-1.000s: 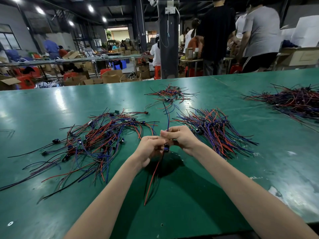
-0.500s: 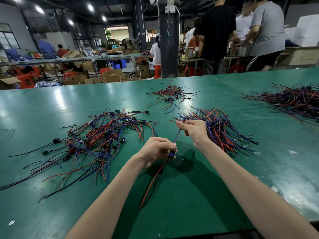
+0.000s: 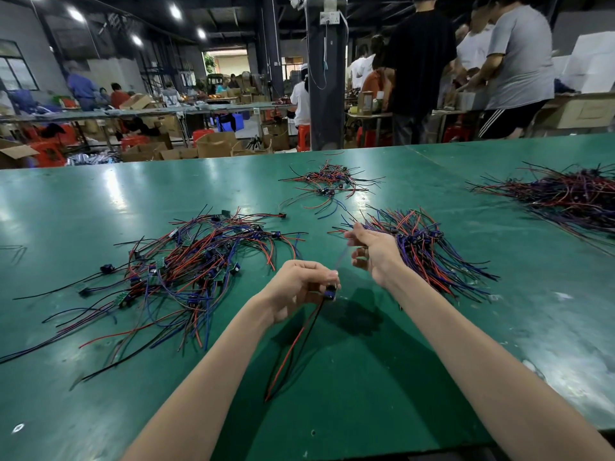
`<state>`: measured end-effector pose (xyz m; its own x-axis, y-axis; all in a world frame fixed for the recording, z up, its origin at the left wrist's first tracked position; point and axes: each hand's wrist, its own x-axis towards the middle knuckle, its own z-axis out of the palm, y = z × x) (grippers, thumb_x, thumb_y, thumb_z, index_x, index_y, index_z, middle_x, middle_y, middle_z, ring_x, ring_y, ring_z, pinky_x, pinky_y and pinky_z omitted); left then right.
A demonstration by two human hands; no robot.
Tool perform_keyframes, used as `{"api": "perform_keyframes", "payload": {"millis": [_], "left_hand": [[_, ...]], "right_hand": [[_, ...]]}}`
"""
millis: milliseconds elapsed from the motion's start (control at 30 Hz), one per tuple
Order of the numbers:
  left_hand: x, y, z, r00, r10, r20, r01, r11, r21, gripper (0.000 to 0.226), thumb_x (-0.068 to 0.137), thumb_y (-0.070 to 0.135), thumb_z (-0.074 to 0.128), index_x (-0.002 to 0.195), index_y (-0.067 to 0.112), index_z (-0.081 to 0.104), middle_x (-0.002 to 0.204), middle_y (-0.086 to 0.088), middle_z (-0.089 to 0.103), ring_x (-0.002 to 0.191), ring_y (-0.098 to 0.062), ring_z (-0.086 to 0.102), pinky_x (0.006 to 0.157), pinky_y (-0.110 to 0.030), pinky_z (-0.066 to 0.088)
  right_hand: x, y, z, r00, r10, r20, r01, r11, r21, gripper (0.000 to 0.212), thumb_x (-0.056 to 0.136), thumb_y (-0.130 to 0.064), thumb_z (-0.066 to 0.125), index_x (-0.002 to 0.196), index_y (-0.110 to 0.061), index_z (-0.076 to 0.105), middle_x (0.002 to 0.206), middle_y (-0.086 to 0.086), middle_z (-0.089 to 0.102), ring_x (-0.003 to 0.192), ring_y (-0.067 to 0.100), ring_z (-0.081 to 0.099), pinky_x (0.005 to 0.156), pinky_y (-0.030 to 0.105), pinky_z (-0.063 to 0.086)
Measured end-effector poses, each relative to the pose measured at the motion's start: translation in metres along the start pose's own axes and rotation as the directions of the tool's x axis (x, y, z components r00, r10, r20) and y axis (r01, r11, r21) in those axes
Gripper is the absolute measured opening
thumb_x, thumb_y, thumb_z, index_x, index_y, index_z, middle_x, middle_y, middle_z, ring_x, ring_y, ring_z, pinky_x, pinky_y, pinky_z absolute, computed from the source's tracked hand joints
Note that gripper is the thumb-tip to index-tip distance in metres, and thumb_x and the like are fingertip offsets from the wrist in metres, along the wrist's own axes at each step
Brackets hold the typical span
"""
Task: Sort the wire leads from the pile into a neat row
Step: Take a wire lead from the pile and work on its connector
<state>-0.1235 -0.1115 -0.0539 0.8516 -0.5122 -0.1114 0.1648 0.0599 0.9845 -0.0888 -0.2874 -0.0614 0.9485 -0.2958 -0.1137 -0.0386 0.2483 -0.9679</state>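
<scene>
Two hands work together: my left hand (image 3: 299, 287) grips a blue connector (image 3: 330, 292), its red and black wires (image 3: 293, 347) dangling. My right hand (image 3: 374, 251) pinches the blue wire (image 3: 342, 257) rising from it.

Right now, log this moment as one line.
left hand: grips wire lead at plug | right hand: pinches its blue strand | pile: left of hands | sorted bunch: beside right hand

Both my bare forearms reach forward, close together. My left grip (image 3: 301, 287) is curled, knuckles up, pinching a wire lead (image 3: 329, 292) at the fingertips — my right grip (image 3: 376, 252), higher and farther out, pinches a strand of it between thumb and forefinger.
</scene>
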Motion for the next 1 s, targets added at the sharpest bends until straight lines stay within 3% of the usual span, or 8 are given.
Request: {"api": "perform_keyframes", "payload": {"millis": [133,233,333,467,600,733,900,1000], "left_hand": [[0.011,0.003,-0.013,0.954,0.009,-0.301,-0.052,0.989,-0.135,0.007,0.085,0.009,0.065,0.078,0.009,0.065,0.061,0.003,0.058,0.052,-0.006,0.044,0.044,-0.013,0.036],[0.014,0.003,-0.024,0.906,-0.040,-0.422,-0.082,0.960,-0.267,0.006,0.086,0.010,0.064,0.081,0.009,0.065,0.063,0.002,0.054,0.047,-0.004,0.038,0.039,-0.012,0.034],[0.015,0.001,-0.025,0.909,-0.057,-0.414,-0.091,0.940,-0.330,0.006,0.088,0.010,0.063,0.085,0.005,0.063,0.070,-0.004,0.061,0.057,-0.013,0.048,0.055,-0.022,0.043],[0.019,-0.003,-0.022,0.864,0.001,-0.503,-0.110,0.976,-0.187,0.006,0.084,0.016,0.070,0.081,0.011,0.069,0.068,0.003,0.061,0.055,-0.006,0.044,0.052,-0.016,0.043],[0.022,-0.013,-0.029,0.791,0.201,-0.578,-0.102,0.975,0.199,0.008,0.088,0.015,0.065,0.087,0.011,0.071,0.072,0.002,0.061,0.066,-0.011,0.049,0.065,-0.025,0.041],[0.023,-0.025,-0.044,0.769,0.403,-0.497,0.161,0.630,0.760,0.027,0.093,0.022,0.054,0.116,0.017,0.067,0.116,-0.010,0.065,0.109,-0.027,0.052,0.097,-0.033,0.040],[0.026,-0.034,-0.047,0.851,0.340,-0.400,0.301,0.309,0.902,0.041,0.097,0.038,0.045,0.136,0.028,0.048,0.141,-0.003,0.044,0.130,-0.026,0.031,0.105,-0.041,0.026],[0.026,-0.035,-0.046,0.863,0.323,-0.388,0.308,0.271,0.912,0.040,0.097,0.039,0.043,0.135,0.029,0.049,0.143,-0.001,0.042,0.132,-0.024,0.028,0.106,-0.042,0.023]], "right_hand": [[-0.018,0.000,0.016,0.951,0.160,0.264,-0.103,0.971,-0.218,0.045,0.089,-0.051,0.055,0.095,-0.007,0.057,0.090,0.007,0.057,0.065,0.015,0.051,0.056,0.027,0.043],[-0.036,0.009,0.035,0.863,0.124,0.491,0.046,0.947,-0.319,0.021,0.088,-0.029,0.065,0.089,-0.008,0.058,0.081,0.003,0.058,0.058,0.009,0.051,0.056,0.021,0.043],[-0.047,0.016,0.046,0.846,0.008,0.533,0.161,0.949,-0.270,0.006,0.088,-0.010,0.065,0.088,-0.007,0.060,0.066,-0.003,0.061,0.052,0.003,0.054,0.052,0.016,0.046],[-0.046,0.001,0.041,0.921,-0.019,0.388,0.126,0.960,-0.252,0.011,0.090,-0.005,0.061,0.080,-0.008,0.060,0.064,0.004,0.058,0.047,0.005,0.054,0.046,0.018,0.048],[-0.026,-0.029,0.012,0.981,-0.137,0.137,0.162,0.969,-0.188,0.007,0.089,-0.006,0.062,0.083,-0.005,0.063,0.067,0.006,0.060,0.054,0.012,0.054,0.046,0.019,0.049],[0.003,-0.045,-0.033,0.947,-0.297,-0.126,0.223,0.885,-0.408,0.017,0.089,-0.011,0.065,0.098,0.004,0.068,0.064,0.005,0.059,0.049,0.012,0.053,0.055,0.030,0.052],[0.022,-0.036,-0.072,0.893,-0.329,-0.306,-0.055,0.595,-0.802,0.035,0.086,-0.021,0.070,0.110,0.003,0.061,0.108,0.020,0.064,0.099,0.033,0.059,0.083,0.038,0.046],[0.020,-0.031,-0.079,0.906,-0.278,-0.320,-0.150,0.496,-0.855,0.029,0.087,-0.015,0.065,0.111,-0.003,0.053,0.112,0.020,0.059,0.094,0.032,0.054,0.078,0.036,0.044]]}}
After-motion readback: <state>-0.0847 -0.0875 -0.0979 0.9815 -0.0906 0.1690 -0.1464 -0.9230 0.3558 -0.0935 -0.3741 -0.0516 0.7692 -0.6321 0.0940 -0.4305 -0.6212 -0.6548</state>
